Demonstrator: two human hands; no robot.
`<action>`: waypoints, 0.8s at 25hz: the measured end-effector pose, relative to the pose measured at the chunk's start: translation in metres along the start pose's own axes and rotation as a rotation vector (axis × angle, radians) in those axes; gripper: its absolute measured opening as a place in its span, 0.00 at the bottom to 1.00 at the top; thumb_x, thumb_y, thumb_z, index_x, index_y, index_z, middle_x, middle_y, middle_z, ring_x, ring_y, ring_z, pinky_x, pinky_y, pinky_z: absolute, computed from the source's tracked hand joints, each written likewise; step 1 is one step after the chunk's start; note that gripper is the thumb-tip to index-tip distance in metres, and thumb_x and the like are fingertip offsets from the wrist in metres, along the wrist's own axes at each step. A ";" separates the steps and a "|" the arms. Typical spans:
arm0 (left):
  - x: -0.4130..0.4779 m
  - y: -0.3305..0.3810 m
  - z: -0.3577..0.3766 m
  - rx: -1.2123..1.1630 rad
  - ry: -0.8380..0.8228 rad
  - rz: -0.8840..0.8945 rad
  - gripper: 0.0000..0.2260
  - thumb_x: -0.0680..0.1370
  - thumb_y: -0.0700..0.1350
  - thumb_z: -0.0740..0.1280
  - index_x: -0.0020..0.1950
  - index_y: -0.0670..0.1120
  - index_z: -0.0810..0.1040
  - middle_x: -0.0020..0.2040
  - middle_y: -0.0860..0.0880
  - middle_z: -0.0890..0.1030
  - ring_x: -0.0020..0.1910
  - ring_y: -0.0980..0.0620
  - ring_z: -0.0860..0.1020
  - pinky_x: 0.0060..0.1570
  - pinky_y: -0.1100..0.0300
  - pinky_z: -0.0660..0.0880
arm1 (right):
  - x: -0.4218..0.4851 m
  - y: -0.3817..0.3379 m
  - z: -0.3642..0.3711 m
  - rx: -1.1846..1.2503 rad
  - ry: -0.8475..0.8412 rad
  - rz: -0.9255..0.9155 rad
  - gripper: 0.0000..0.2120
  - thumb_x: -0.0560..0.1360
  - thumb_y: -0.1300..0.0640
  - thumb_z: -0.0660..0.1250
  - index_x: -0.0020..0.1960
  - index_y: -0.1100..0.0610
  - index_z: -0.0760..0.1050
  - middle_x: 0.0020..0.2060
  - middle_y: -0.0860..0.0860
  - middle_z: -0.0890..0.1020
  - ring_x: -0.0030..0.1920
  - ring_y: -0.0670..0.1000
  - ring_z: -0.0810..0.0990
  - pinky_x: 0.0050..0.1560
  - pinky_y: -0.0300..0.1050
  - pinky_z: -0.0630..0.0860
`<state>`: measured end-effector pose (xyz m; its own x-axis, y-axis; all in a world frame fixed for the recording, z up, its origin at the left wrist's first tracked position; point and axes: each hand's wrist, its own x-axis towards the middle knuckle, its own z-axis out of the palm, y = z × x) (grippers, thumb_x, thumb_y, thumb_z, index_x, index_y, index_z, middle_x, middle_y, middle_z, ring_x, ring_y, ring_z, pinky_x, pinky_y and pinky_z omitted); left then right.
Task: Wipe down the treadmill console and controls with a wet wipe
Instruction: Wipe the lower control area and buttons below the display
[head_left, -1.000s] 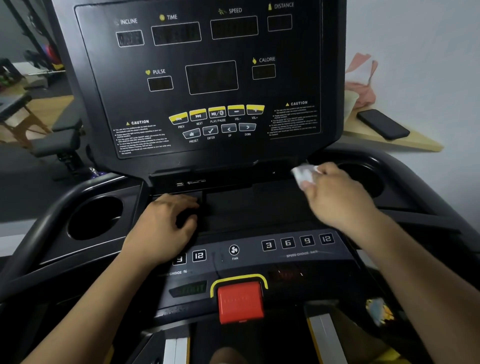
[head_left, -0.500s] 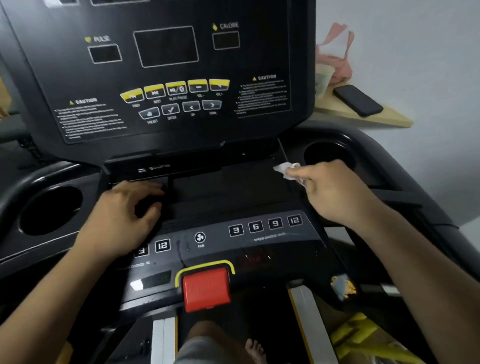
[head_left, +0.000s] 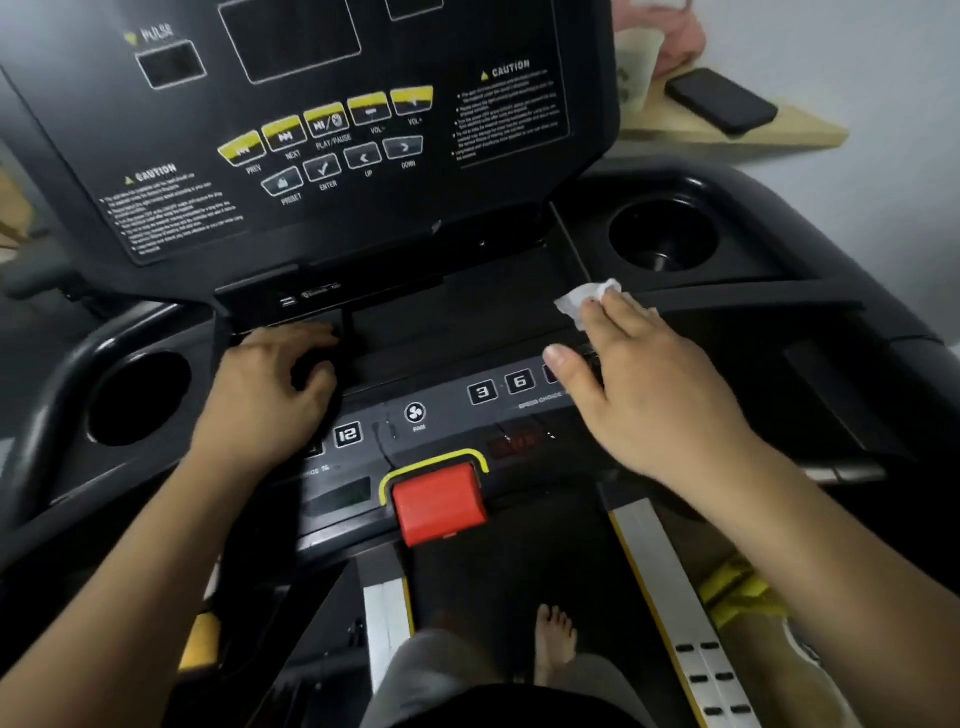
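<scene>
While the wet wipe (head_left: 584, 300) lies crumpled at the right end of the console shelf (head_left: 467, 322), the right hand (head_left: 641, 387) presses it down with straight fingers. The shelf's long axis runs leftward toward the left hand (head_left: 270, 387), resting there loosely curled and empty, so the sweep probably heads left.

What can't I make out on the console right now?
Head view:
- Central display and the readouts above: cut off by the top edge.
- Speed buttons beyond the 6 button: covered by the right hand.
- Rest of the wet wipe: under that hand.
- Incline buttons left of the 12 button: under the left hand.
- Caution text: too blurred to read.
</scene>
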<state>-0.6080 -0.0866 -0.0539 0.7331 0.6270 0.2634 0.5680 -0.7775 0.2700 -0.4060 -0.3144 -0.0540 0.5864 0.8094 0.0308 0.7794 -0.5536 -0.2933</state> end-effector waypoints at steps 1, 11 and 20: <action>0.000 -0.002 0.001 -0.005 0.006 -0.001 0.15 0.73 0.40 0.64 0.56 0.40 0.83 0.59 0.43 0.83 0.60 0.43 0.79 0.64 0.57 0.69 | -0.001 0.000 0.000 0.006 0.014 0.009 0.35 0.79 0.37 0.44 0.78 0.57 0.54 0.77 0.56 0.56 0.77 0.53 0.54 0.72 0.44 0.52; 0.004 -0.019 0.010 -0.044 0.043 0.045 0.13 0.74 0.38 0.66 0.57 0.42 0.83 0.57 0.44 0.83 0.60 0.42 0.77 0.62 0.54 0.71 | -0.070 0.013 0.002 0.140 0.025 0.113 0.34 0.76 0.34 0.50 0.77 0.51 0.57 0.75 0.49 0.63 0.73 0.50 0.65 0.71 0.50 0.65; 0.001 -0.010 0.008 -0.074 0.075 0.081 0.12 0.76 0.40 0.65 0.57 0.42 0.82 0.55 0.41 0.83 0.57 0.39 0.78 0.57 0.49 0.74 | -0.110 0.016 0.025 0.059 0.125 0.166 0.35 0.76 0.34 0.52 0.77 0.50 0.55 0.75 0.48 0.61 0.73 0.49 0.61 0.67 0.46 0.66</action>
<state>-0.6104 -0.0783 -0.0636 0.7437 0.5664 0.3551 0.4769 -0.8217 0.3119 -0.4634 -0.4078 -0.0857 0.7314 0.6753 0.0948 0.6578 -0.6620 -0.3592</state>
